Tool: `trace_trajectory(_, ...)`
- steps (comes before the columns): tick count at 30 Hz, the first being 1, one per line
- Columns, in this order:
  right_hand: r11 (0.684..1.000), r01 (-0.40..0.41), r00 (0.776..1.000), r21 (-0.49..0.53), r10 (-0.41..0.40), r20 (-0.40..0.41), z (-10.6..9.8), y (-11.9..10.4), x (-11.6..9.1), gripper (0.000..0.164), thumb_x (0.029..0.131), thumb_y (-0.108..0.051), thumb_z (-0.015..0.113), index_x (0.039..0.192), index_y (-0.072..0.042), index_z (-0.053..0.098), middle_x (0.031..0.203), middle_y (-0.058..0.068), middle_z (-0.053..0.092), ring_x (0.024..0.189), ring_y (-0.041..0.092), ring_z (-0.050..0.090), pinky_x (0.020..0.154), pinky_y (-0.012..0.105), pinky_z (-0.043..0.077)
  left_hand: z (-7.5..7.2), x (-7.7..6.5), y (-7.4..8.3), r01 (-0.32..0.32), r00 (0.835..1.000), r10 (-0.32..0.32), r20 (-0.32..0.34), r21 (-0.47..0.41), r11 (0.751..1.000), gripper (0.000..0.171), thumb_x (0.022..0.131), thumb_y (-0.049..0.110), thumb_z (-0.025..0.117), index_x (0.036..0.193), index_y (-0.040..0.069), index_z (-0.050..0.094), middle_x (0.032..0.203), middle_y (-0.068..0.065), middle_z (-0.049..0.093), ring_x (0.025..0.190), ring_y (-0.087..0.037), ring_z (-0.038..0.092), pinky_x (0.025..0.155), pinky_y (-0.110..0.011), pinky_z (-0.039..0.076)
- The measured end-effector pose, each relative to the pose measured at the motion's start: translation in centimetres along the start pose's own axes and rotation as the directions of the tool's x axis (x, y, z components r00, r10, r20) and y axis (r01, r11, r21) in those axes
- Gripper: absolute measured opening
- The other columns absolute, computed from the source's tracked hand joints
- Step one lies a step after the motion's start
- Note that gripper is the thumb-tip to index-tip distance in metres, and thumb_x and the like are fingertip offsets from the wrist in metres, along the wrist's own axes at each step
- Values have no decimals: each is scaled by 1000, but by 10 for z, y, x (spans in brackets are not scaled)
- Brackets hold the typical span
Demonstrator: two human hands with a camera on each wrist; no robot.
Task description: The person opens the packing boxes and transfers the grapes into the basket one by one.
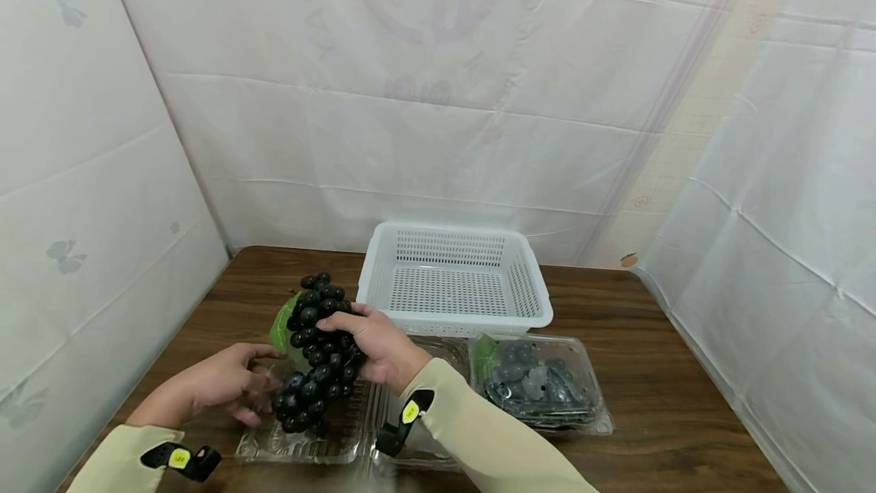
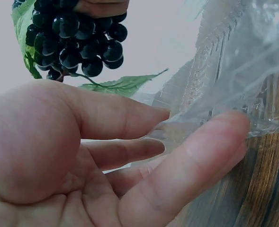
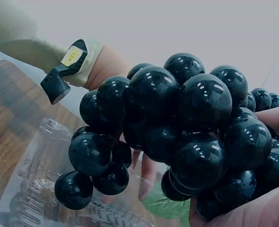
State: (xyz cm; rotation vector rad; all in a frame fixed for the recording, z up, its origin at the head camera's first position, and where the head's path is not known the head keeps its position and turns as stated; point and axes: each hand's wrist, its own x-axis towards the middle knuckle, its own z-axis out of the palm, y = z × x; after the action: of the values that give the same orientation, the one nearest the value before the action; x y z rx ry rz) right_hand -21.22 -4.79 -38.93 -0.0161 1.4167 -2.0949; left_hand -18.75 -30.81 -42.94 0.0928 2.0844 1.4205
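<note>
A bunch of dark grapes with a green leaf hangs from my right hand, whose thumb and fingers grip it by the upper part. Underneath lies an opened clear plastic clamshell box, its walls seen through the grapes' gaps in the right wrist view. My left hand is at the box's left side, and in the left wrist view its fingertips touch the thin plastic edge. Those fingers are spread and fairly straight. Glossy round grapes fill much of the right wrist view.
Behind the boxes a white perforated plastic basket stands on the brown wooden table. To the right sits a closed clear box with dark grapes and a leaf inside. White sheeting walls in the table.
</note>
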Motion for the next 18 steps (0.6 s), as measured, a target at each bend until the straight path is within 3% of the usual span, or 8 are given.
trace_trajectory(7,1000,11,1000,11,-11,-14,-3,-11,0,56,84,-13,76,133,-15,50,118,7,71,94,19,72,80,36,61,-1,-1,0,2,1000,-2,8,-8,1000,72,100,4,59,153,-18,17,112,-14,69,90,-30,73,69,-46,64)
trace_trajectory(18,999,41,997,-17,-40,68,-6,-32,-3,32,87,-14,72,119,-16,67,110,2,73,92,16,71,75,33,60,-1,-2,0,-10,1000,10,21,-23,1000,70,101,4,58,153,-18,17,115,-21,67,91,-30,72,69,-46,64)
